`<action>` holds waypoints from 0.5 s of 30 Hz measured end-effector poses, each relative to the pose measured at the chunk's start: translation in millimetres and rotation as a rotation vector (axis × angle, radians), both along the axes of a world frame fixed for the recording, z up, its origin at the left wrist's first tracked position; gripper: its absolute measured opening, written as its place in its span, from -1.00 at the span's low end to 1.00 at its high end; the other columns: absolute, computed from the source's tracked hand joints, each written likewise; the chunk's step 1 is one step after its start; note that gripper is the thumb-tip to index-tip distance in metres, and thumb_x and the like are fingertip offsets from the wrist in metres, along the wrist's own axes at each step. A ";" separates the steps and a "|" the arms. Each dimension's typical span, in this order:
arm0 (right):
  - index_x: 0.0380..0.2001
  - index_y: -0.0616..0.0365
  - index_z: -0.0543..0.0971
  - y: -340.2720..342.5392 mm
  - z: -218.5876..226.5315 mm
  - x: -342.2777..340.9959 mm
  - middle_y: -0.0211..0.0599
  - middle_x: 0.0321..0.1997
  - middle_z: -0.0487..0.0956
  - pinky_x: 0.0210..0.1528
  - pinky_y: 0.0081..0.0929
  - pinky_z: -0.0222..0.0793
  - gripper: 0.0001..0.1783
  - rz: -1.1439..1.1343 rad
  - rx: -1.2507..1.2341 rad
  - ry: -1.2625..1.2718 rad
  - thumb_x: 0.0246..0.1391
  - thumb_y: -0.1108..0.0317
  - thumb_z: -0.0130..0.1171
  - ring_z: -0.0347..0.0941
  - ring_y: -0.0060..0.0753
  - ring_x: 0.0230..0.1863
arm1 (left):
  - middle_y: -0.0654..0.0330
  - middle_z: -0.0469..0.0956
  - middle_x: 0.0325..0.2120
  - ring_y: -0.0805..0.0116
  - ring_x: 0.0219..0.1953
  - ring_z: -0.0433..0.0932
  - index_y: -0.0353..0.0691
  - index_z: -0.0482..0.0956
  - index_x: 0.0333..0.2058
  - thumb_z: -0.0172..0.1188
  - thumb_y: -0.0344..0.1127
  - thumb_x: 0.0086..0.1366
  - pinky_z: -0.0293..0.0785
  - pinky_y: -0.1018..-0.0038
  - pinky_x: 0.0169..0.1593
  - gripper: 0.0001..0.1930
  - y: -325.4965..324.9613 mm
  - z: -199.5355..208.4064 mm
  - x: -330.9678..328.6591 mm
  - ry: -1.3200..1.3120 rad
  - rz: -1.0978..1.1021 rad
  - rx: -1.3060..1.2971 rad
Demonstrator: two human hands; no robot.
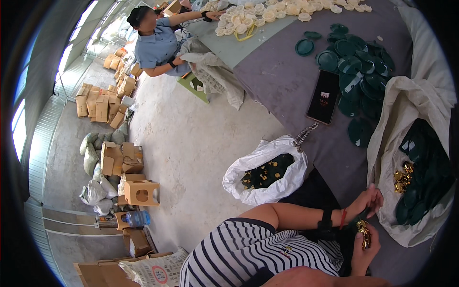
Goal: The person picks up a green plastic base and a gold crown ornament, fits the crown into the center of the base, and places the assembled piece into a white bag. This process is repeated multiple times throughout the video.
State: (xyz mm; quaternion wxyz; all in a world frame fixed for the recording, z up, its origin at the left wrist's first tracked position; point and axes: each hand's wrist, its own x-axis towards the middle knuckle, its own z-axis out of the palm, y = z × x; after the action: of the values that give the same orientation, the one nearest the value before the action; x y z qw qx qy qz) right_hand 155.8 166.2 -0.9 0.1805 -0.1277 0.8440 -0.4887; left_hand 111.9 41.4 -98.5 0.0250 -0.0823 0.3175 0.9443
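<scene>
My left hand (364,203), with a black band and a red string at its wrist, is at the lower right with its fingers curled. Something dark green shows just below its palm, but what the fingers hold is partly hidden. Close beneath it, my right hand (365,252) is closed around shiny gold pieces (364,234). Beside both hands, a whitish woven sack (382,138) lies open on the table. Dark green round discs (420,191) fill it, with a cluster of gold pieces (404,178) on them.
Dark green lids (351,62) and a phone (321,98) lie on the grey-covered table (282,76). Cream-coloured round parts (248,16) are heaped farther off. A white bag (234,174) of green and gold pieces stands nearby. Another person (155,48) works at the far edge. Cardboard boxes (98,105) line the floor.
</scene>
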 end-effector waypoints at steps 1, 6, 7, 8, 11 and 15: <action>-0.21 0.34 0.47 1.2 0.5 -1.4 -0.28 -0.38 0.49 -0.31 -0.57 0.29 -0.74 0.000 0.000 -0.002 0.04 0.42 0.11 0.33 -0.54 -0.40 | 0.27 0.35 -0.77 0.56 -0.81 0.25 -0.26 0.39 -0.54 -0.55 0.47 0.25 0.18 0.65 -0.72 -0.15 -1.0 1.9 1.4 0.018 0.014 -0.100; -0.17 0.33 0.44 14.2 -4.5 -3.0 -0.29 -0.34 0.51 -0.27 -0.65 0.28 -0.72 -0.001 -0.058 -0.056 0.08 0.38 0.12 0.36 -0.58 -0.35 | 0.29 0.34 -0.78 0.57 -0.81 0.24 -0.25 0.39 -0.58 -0.51 0.46 0.26 0.14 0.66 -0.71 -0.17 -10.3 8.2 5.2 -0.032 -0.102 -0.027; -0.17 0.33 0.44 14.1 -3.7 -3.2 -0.29 -0.34 0.51 -0.27 -0.65 0.28 -0.72 0.003 -0.059 -0.057 0.08 0.38 0.12 0.36 -0.58 -0.35 | 0.29 0.33 -0.79 0.57 -0.81 0.24 -0.25 0.39 -0.57 -0.51 0.46 0.26 0.12 0.67 -0.71 -0.17 -10.0 7.7 5.5 -0.075 -0.118 0.046; -0.16 0.33 0.43 12.7 -1.3 -3.7 -0.28 -0.33 0.51 -0.26 -0.64 0.29 -0.71 0.009 -0.071 -0.065 0.08 0.38 0.12 0.37 -0.57 -0.33 | 0.29 0.33 -0.79 0.57 -0.81 0.24 -0.25 0.39 -0.57 -0.51 0.46 0.26 0.12 0.67 -0.71 -0.17 -8.5 6.4 5.8 -0.076 -0.115 0.046; -0.13 0.33 0.42 12.7 -1.4 -4.0 -0.27 -0.30 0.51 -0.23 -0.62 0.31 -0.69 0.043 -0.064 -0.051 0.07 0.40 0.12 0.39 -0.56 -0.31 | 0.30 0.33 -0.78 0.57 -0.80 0.25 -0.25 0.40 -0.57 -0.50 0.46 0.26 0.12 0.67 -0.71 -0.17 -4.5 2.6 6.8 -0.054 -0.123 0.048; -0.11 0.37 0.40 16.2 -7.9 1.5 -0.15 -0.33 0.52 -0.21 -0.48 0.39 -0.60 0.011 -0.026 0.054 0.00 0.41 0.19 0.47 -0.38 -0.32 | 0.31 0.34 -0.72 0.61 -0.75 0.22 -0.21 0.41 -0.49 -0.50 0.41 0.29 0.14 0.69 -0.67 -0.23 -6.1 6.9 6.9 -0.001 -0.211 0.049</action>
State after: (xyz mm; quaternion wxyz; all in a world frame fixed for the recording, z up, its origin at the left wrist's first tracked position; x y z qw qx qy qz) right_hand 157.2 182.4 -8.8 0.1586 -0.1477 0.8414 -0.4951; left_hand 118.8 35.3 -91.5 0.1266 -0.0483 0.3012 0.9439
